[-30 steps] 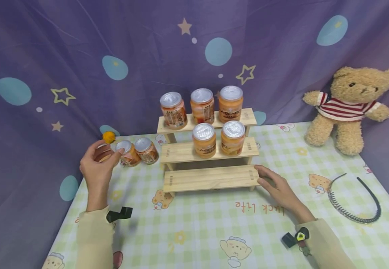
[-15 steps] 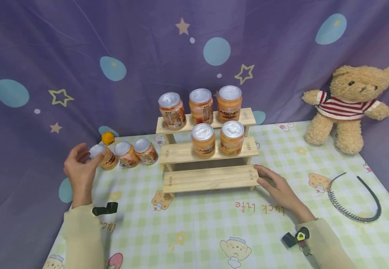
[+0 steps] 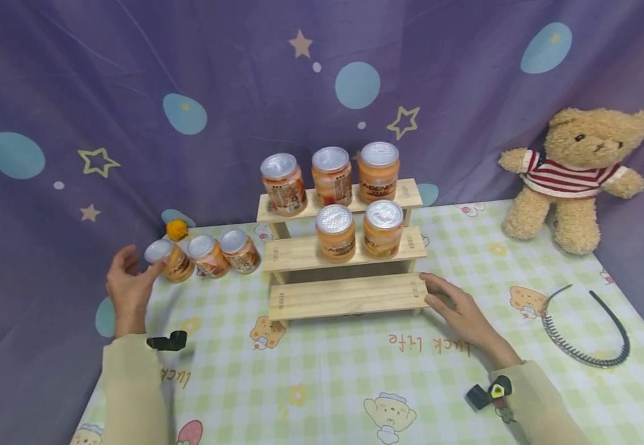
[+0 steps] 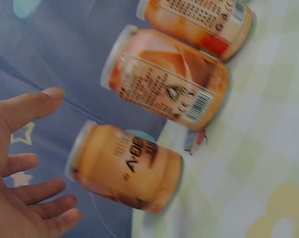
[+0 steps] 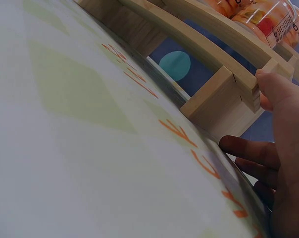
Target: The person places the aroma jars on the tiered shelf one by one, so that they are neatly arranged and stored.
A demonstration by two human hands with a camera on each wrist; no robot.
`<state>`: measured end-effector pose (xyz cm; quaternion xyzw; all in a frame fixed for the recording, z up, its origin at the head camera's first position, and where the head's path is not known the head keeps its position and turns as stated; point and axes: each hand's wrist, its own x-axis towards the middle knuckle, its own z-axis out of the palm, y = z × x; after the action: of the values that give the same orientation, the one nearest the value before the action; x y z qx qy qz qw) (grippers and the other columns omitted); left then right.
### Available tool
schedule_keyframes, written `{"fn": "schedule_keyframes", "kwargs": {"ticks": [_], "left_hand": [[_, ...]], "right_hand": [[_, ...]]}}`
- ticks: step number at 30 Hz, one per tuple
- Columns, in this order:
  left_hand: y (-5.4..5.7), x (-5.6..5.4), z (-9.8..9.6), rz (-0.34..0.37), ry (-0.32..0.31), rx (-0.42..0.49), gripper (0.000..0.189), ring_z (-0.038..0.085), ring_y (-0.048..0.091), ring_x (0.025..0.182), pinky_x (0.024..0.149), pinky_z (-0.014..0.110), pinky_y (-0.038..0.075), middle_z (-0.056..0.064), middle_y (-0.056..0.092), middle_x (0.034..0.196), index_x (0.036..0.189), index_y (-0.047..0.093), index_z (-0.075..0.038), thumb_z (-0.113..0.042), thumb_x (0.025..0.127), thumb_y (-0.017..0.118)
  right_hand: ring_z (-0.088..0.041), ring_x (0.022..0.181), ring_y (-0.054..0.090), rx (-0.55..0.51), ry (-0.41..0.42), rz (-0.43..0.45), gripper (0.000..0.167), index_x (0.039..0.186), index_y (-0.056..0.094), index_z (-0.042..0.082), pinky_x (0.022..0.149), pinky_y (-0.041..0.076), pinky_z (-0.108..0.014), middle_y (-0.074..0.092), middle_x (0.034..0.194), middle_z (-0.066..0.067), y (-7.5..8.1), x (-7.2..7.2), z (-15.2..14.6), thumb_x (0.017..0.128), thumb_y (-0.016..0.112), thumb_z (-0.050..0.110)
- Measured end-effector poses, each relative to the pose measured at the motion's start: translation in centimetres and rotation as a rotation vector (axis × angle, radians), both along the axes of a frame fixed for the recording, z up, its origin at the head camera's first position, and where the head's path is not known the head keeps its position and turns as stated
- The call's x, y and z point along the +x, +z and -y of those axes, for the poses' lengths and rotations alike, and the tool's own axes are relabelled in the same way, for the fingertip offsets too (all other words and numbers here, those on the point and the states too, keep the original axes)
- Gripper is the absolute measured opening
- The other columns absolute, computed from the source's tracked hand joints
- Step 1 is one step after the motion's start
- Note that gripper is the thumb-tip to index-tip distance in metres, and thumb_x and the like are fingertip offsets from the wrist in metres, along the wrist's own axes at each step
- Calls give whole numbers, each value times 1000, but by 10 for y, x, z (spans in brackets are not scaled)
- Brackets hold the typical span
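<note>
My left hand [image 3: 130, 289] is beside the leftmost orange jar [image 3: 174, 264], which stands on the table with a silver lid. In the left wrist view, the left fingers [image 4: 45, 191] are spread and apart from this jar [image 4: 132, 168]. Two similar jars, a middle one [image 3: 211, 259] and a right one [image 3: 242, 253], stand close by in a row. My right hand [image 3: 461, 312] holds the right end of the lowest step of a three-tier wooden stand [image 3: 344, 296]. In the right wrist view, the thumb [image 5: 275, 87] touches the board's corner and the lower fingers extend beside the leg.
Three jars [image 3: 332, 179] stand on the top tier and two jars [image 3: 335, 238] on the right of the middle tier. A yellow pompom [image 3: 177, 230] is behind the leftmost jar. A teddy bear [image 3: 572, 179] sits back right; a black headband [image 3: 583, 358] lies at right.
My left hand moved left and down with a jar, stood it at the left end of the row, and let go. The right hand stayed at the stand.
</note>
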<state>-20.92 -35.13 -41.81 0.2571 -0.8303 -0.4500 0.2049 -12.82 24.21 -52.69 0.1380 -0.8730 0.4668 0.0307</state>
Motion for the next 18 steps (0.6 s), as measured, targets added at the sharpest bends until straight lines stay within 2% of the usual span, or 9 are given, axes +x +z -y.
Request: {"fn": "schedule_keyframes", "kwargs": {"ticks": [8,12,15,18], "left_hand": [[-21,-10,10,-6,-18,56,79,23,47,131,105,29,42,10,51,147,150,45,-19,-27,81,82],[-27,-14,10,12,-9,63,78,18,51,123,96,20,43,5,55,138,149,46,-19,-27,80,83],[-29,-17,10,27,-2,46,75,12,54,114,86,14,43,7,58,135,147,47,-18,-25,81,82],[-30,-21,9,36,11,49,73,7,53,108,83,12,42,11,58,138,146,48,-18,-26,81,81]], "right_hand": [[-17,124,61,-2,-1,12,48,152,43,23,108,41,-57,66,133,-9,-3,0,-1,105,53,23],[-16,124,61,-10,0,14,48,152,44,23,109,41,-58,66,134,-9,-2,0,0,105,53,23],[-11,124,60,-8,-9,12,48,151,44,24,109,42,-55,65,135,-8,-1,0,0,105,53,23],[-7,123,59,0,-13,9,47,151,44,24,109,42,-53,66,134,-5,-1,0,0,104,53,23]]}}
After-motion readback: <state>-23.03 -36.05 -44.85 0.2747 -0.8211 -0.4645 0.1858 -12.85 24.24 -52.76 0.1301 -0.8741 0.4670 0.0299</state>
